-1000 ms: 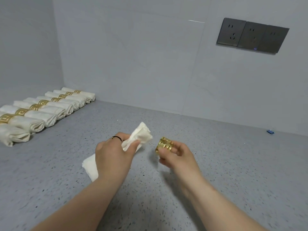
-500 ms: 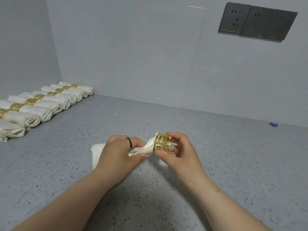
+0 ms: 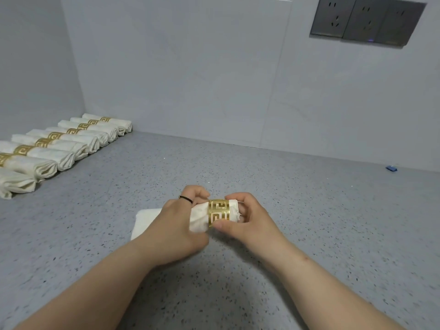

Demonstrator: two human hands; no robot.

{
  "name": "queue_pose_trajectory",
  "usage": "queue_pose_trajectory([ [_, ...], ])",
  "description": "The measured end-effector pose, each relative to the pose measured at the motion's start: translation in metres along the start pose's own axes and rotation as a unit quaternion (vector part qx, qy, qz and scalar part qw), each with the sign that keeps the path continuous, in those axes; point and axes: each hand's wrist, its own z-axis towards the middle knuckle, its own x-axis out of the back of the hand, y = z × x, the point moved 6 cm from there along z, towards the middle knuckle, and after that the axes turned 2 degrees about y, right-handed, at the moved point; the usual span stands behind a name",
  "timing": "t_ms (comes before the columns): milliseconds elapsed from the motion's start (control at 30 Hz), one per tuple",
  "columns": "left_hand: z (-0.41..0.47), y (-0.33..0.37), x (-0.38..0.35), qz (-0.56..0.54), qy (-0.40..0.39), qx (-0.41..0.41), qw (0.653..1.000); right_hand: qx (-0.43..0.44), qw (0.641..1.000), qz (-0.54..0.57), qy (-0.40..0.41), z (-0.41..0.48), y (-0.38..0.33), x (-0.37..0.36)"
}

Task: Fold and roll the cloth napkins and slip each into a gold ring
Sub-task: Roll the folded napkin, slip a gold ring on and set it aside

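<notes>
Now, left hand: gripping rolled napkin.
Right hand: pinching gold ring around napkin's end.

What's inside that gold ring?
A rolled white napkin passes through the ring, its end poking out on the right. The part inside is covered by the ring.

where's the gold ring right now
In the head view, the gold ring sits centre frame around the rolled napkin, near its right end, between the left hand and right hand.
</notes>
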Motion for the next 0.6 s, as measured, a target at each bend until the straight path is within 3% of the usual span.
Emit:
queue_pose_trajectory([
  [67, 0.000, 0.004, -0.004, 0.139, -0.004, -0.018, 0.990, 0.002, 1.000, 0.014, -0.006, -0.001, 0.000, -0.003],
  [133, 0.003, 0.013, -0.003, 0.229, 0.053, -0.043, 0.971, -0.002, 0.998, 0.065, -0.015, -0.001, -0.001, -0.006],
  [233, 0.005, 0.020, 0.003, 0.265, 0.101, -0.060, 0.957, -0.041, 0.994, 0.100, 0.018, 0.000, 0.004, -0.006],
  [400, 0.003, 0.020, 0.002, 0.304, 0.092, -0.079, 0.945, -0.116, 0.992, 0.038, 0.031, -0.001, 0.012, -0.002],
  [600, 0.004, 0.025, 0.001, 0.318, 0.080, -0.087, 0.941, -0.098, 0.994, 0.030, 0.043, 0.001, 0.006, 0.006],
])
